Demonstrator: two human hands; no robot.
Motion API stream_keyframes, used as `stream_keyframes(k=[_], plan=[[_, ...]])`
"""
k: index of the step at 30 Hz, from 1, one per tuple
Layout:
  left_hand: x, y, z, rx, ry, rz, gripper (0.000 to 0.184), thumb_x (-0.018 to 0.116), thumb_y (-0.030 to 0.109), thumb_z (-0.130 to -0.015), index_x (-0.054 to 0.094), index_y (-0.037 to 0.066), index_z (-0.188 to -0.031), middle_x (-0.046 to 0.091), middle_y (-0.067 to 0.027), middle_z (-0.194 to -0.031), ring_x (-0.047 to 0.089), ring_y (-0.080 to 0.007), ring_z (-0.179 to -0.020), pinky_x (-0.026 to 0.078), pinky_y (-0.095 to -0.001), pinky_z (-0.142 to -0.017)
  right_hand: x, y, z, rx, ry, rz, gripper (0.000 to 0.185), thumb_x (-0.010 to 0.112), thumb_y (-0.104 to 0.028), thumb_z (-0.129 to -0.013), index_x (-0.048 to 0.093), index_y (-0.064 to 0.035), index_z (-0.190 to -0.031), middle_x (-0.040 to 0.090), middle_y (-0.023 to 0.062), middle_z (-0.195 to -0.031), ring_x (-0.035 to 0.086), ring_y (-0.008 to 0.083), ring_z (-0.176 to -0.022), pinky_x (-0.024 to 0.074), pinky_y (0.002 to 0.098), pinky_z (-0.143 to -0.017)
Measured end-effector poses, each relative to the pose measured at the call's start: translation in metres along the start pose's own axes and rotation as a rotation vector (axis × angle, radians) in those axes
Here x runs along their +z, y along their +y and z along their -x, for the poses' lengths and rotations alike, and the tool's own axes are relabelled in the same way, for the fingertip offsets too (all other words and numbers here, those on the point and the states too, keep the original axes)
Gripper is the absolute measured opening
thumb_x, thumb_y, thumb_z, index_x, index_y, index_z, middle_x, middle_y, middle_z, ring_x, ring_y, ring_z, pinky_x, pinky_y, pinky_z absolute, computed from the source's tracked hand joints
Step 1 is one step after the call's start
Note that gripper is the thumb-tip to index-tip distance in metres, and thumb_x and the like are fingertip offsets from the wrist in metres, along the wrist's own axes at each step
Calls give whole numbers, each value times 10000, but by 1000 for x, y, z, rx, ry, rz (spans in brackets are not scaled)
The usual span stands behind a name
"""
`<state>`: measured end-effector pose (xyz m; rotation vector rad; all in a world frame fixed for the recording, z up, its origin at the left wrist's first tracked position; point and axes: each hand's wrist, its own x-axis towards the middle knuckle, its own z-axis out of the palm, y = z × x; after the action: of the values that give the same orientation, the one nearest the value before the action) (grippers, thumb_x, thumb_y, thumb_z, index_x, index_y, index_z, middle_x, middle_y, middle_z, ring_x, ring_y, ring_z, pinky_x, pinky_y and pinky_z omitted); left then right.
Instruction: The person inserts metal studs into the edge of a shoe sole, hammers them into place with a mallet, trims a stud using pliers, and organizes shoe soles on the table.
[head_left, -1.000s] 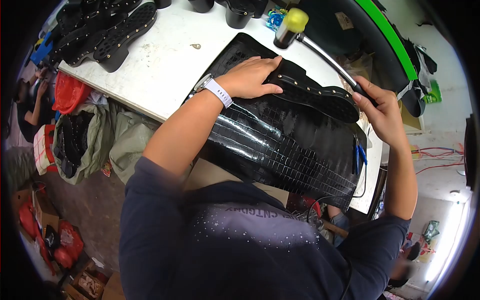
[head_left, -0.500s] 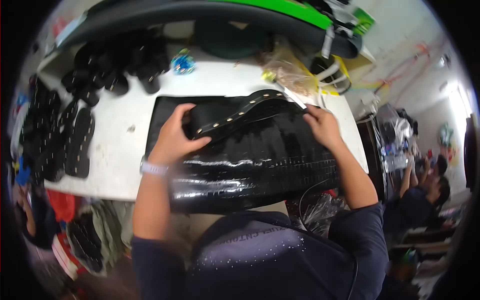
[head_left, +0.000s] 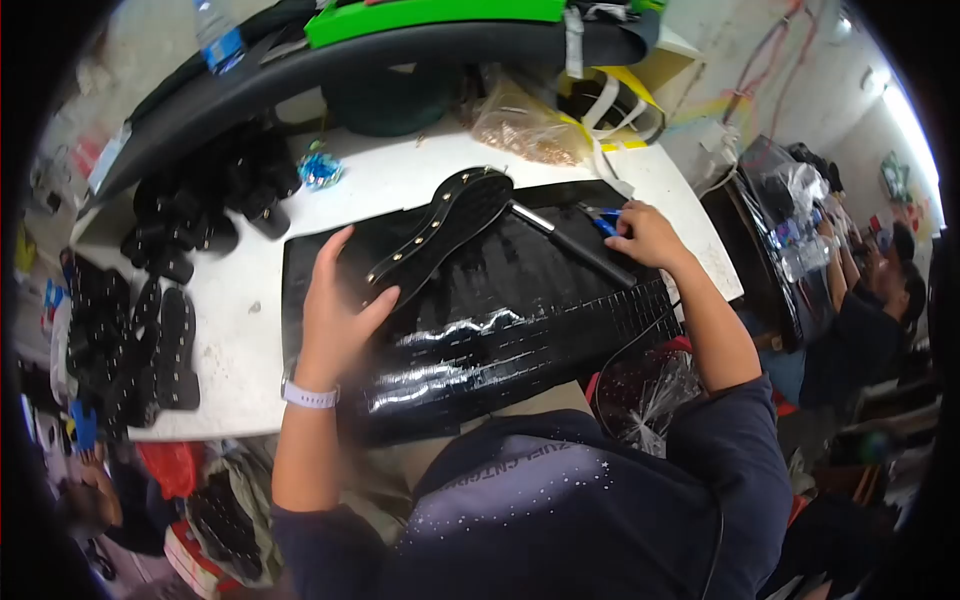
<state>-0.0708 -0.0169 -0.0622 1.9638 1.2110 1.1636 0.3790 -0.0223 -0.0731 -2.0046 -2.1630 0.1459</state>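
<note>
A black studded shoe sole (head_left: 440, 228) lies on a shiny black crocodile-patterned sheet (head_left: 470, 330). My left hand (head_left: 340, 300), with a pale watch strap at the wrist, is at the heel end of the sole, thumb and fingers spread around it. Beside the toe end lies the hammer (head_left: 575, 247), its black handle on the sheet; its head is hidden behind the sole. My right hand (head_left: 647, 238) is closed on the blue-handled pliers (head_left: 604, 220) at the right part of the sheet.
Black studded soles (head_left: 175, 345) are piled at the left of the white table (head_left: 235, 330), with heeled ones behind. A blue trinket (head_left: 320, 170), a bag of small studs (head_left: 530, 130) and a black roll (head_left: 230, 85) are at the back. Several people (head_left: 870, 320) are at the right.
My right hand has let go of the hammer, which now lies on the sheet, and has taken hold of the pliers. The sole has turned and moved left with my left hand. The view has swung.
</note>
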Motion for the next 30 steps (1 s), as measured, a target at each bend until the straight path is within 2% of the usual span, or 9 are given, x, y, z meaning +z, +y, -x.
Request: stream_keyframes(k=[1, 3, 5, 7, 10, 13, 14, 18, 30], plan=[[5, 7, 4, 39, 31, -3, 732, 777, 215, -719, 432, 92, -1352, 521, -158, -1238, 548, -294, -1120, 446, -369, -929, 0, -2, 2, -54, 91, 27, 296, 763, -308, -678, 642, -40, -715, 599, 176, -889, 568, 344, -877, 457, 439, -753], [8, 27, 12, 27, -22, -201, 723, 775, 182, -726, 438, 85, -1358, 522, -136, -1243, 565, -273, -1110, 450, -330, -928, 1, -10, 7, -40, 311, 17, 257, 728, -244, -707, 628, -7, -694, 555, 249, -1009, 519, 404, -971, 429, 460, -838], [21, 26, 23, 52, 12, -235, 739, 797, 244, -694, 469, 121, -1344, 524, -139, -1240, 560, -316, -1112, 462, -352, -908, -10, -39, 15, -105, 429, -147, 211, 677, -170, -763, 590, 14, -817, 512, 256, -1121, 500, 415, -1042, 409, 461, -904], [36, 22, 32, -29, -12, -292, 773, 814, 284, -676, 463, 141, -1349, 511, -147, -1250, 557, -336, -1099, 469, -383, -897, -25, -91, 28, -194, 346, -343, 235, 672, -159, -763, 549, 1, -885, 502, 261, -1170, 492, 427, -1068, 402, 460, -918], [53, 9, 42, 13, -17, -312, 849, 823, 283, -668, 404, 148, -1394, 413, -188, -1342, 496, -387, -1162, 453, -427, -924, -20, -155, 50, -461, 253, -152, 256, 692, -161, -743, 544, -25, -901, 511, 224, -1191, 497, 419, -1056, 383, 465, -915], [54, 6, 46, 77, 29, -233, 848, 806, 253, -692, 378, 151, -1416, 334, -207, -1401, 431, -418, -1222, 423, -446, -972, -12, -191, 62, -657, 301, -2, 349, 758, -262, -690, 582, -43, -896, 522, 178, -1172, 508, 344, -1046, 362, 453, -848], [53, 6, 47, 110, 26, -161, 833, 789, 219, -710, 369, 172, -1428, 275, -218, -1441, 375, -438, -1271, 385, -461, -1017, -11, -196, 63, -662, 316, 36, 349, 759, -269, -685, 584, -45, -887, 522, 174, -1169, 504, 338, -1046, 359, 454, -839], [55, -1, 50, 163, 29, -158, 781, 774, 175, -722, 408, 209, -1412, 273, -226, -1446, 364, -437, -1292, 373, -459, -1031, -8, -210, 67, -679, 364, 160, 333, 764, -275, -675, 594, -53, -855, 522, 157, -1162, 495, 323, -1048, 350, 461, -826], [63, 4, 53, 156, 92, -191, 795, 833, 176, -651, 483, 225, -1363, 387, -208, -1358, 473, -415, -1172, 430, -446, -971, -19, -237, 78, -593, 278, 325, 273, 747, -268, -726, 616, -64, -854, 535, 135, -1178, 488, 308, -1091, 330, 482, -897]])
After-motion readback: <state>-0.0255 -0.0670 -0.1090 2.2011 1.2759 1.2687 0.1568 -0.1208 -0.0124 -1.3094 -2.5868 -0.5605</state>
